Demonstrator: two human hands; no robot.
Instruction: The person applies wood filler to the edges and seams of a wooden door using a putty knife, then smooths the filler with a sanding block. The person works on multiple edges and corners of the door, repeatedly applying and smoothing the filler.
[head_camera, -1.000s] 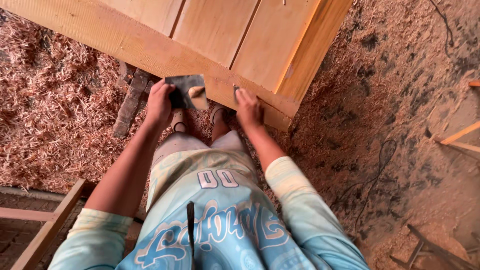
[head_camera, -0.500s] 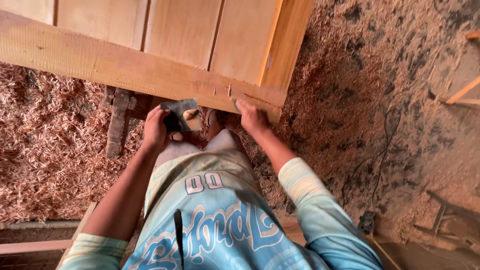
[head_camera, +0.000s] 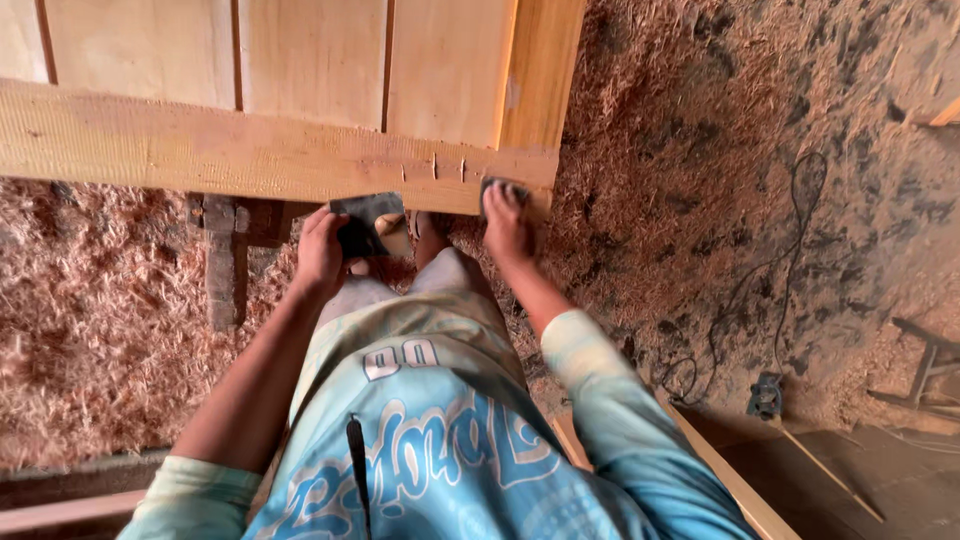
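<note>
Two hands (head_camera: 320, 250) (head_camera: 507, 225) grip one wooden rail (head_camera: 230, 150).

There is no package, label, sign or screen to see here, only bare wood, wood shavings on the floor and the person's own printed shirt.

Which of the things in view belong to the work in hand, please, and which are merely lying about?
In hand:
- left hand holding a dark sheet
- right hand pressing a dark pad on the rail
- rail of the wooden panel

Lying about:
- shavings
- cable
- wooden block under the panel
</note>
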